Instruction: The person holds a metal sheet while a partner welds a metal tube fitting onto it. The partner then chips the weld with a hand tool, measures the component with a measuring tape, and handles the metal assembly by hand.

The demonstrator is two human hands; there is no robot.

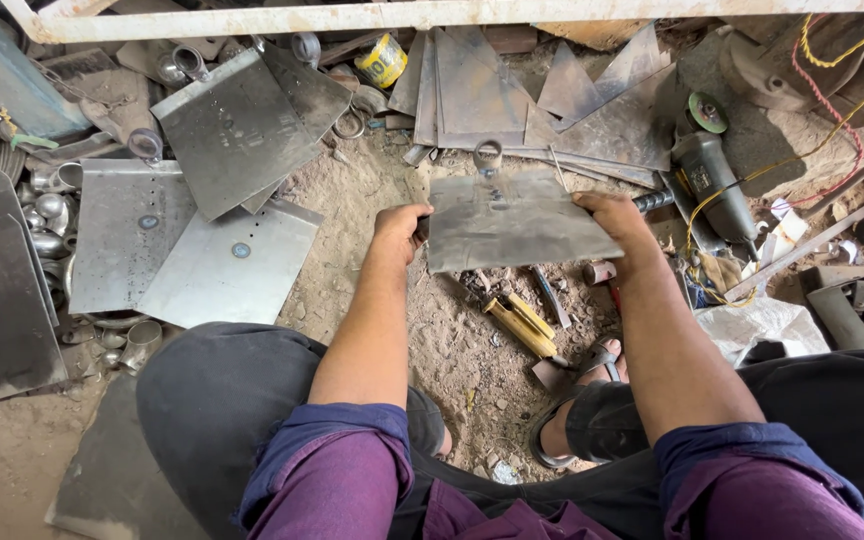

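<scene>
I hold a grey metal plate (507, 222) level over the dirt floor, a short tube socket (488, 155) fixed at its far edge. My left hand (399, 226) grips the plate's left edge. On the opposite edge my right hand (614, 218) clasps it, fingers curled over the top. Beneath the plate lie a yellow-handled tool (522, 322) and a few small metal bits.
Similar flat plates (222, 255) are piled at the left, cut triangular sheets (492, 90) at the back. An angle grinder (712, 175) with yellow and red wires lies at the right. Small steel sockets (47, 215) are heaped at the far left. My sandalled foot (577, 400) rests below.
</scene>
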